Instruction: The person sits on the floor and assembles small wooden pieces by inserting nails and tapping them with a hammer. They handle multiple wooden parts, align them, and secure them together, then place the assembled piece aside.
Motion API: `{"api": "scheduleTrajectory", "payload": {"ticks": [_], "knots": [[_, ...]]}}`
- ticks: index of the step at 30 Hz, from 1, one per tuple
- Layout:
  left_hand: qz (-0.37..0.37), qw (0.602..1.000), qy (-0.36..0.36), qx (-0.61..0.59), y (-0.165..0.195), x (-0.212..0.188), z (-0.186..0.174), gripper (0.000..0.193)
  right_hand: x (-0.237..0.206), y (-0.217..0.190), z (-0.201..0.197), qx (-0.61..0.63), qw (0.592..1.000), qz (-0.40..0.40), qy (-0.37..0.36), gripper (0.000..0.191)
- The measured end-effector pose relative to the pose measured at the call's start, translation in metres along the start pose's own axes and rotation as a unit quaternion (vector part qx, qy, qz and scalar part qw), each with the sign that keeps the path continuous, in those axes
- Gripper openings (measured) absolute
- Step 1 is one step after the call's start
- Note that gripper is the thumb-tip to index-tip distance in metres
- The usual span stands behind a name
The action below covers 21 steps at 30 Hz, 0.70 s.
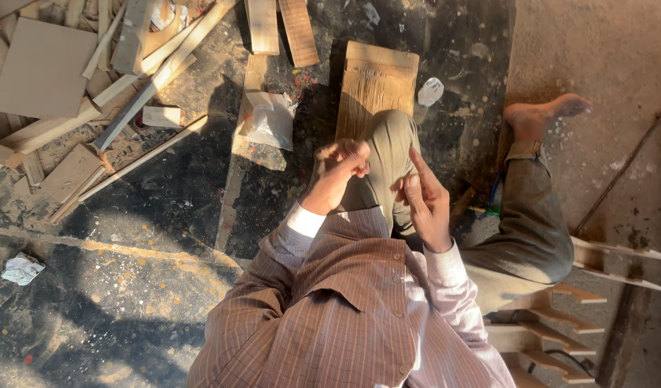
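Observation:
I sit on the floor with my knee raised over a wooden board point(377, 82) that lies flat ahead of me. My left hand point(341, 164) hovers above the knee with its fingers curled in; whether something small sits between the fingertips I cannot tell. My right hand point(425, 201) is beside it, palm turned inward, fingers loosely apart and holding nothing visible. My bare foot point(542, 115) rests on the floor to the right.
Scrap planks and strips point(140, 79) pile up at the top left beside a flat square panel point(43, 68). A clear plastic bag point(269, 118) lies left of the board. Crumpled paper point(21, 268) sits at the left. Notched wooden pieces point(567, 316) lie at the lower right.

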<state>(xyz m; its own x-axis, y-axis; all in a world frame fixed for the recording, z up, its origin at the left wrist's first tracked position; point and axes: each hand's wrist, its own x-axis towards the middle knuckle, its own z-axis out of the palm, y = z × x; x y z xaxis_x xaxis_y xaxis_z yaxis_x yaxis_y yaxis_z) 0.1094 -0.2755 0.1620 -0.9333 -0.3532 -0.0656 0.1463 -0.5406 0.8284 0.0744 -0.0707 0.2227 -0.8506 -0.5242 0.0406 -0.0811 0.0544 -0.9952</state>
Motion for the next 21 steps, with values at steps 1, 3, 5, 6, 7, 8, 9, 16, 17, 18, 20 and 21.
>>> {"api": "scheduleTrajectory", "payload": {"ticks": [1,3,5,6,7,8,9,16,17,18,20,21], "knots": [[-0.039,0.996,-0.04,-0.063,0.007,-0.003,0.0,0.045,0.004,-0.002,0.003,0.007,1.0,-0.008,-0.004,0.065],[-0.107,0.969,-0.118,-0.189,0.028,-0.007,0.0,0.079,0.015,-0.01,0.008,0.029,0.999,-0.035,-0.026,0.062],[-0.136,0.949,-0.174,-0.224,0.046,-0.018,0.002,0.094,0.024,-0.019,0.015,0.059,0.995,-0.063,-0.057,0.06],[-0.15,0.937,-0.202,-0.242,0.054,-0.022,0.005,0.102,0.029,-0.023,0.02,0.081,0.992,-0.066,-0.065,0.061],[-0.151,0.934,-0.224,-0.235,0.059,-0.025,0.008,0.107,0.033,-0.027,0.026,0.103,0.99,-0.068,-0.072,0.062],[-0.152,0.93,-0.247,-0.228,0.064,-0.026,0.012,0.111,0.037,-0.031,0.031,0.124,0.987,-0.072,-0.078,0.063],[-0.153,0.925,-0.269,-0.221,0.066,-0.027,0.015,0.116,0.04,-0.034,0.036,0.164,0.981,-0.067,-0.08,0.062],[-0.172,0.925,-0.329,-0.083,0.051,-0.029,0.027,0.125,0.048,-0.022,0.053,0.268,0.961,-0.067,0.031,0.038],[-0.163,0.926,-0.34,-0.028,0.048,-0.031,0.026,0.125,0.05,-0.02,0.05,0.293,0.953,-0.058,0.047,0.043],[-0.155,0.923,-0.35,0.028,0.046,-0.032,0.026,0.126,0.052,-0.017,0.047,0.293,0.954,-0.049,0.051,0.044],[-0.156,0.916,-0.37,-0.032,0.045,-0.031,0.027,0.129,0.059,-0.016,0.041,0.295,0.953,-0.031,0.06,0.049],[-0.154,0.911,-0.379,-0.061,0.047,-0.03,0.028,0.131,0.062,-0.018,0.038,0.328,0.943,-0.036,0.036,0.05]]}}
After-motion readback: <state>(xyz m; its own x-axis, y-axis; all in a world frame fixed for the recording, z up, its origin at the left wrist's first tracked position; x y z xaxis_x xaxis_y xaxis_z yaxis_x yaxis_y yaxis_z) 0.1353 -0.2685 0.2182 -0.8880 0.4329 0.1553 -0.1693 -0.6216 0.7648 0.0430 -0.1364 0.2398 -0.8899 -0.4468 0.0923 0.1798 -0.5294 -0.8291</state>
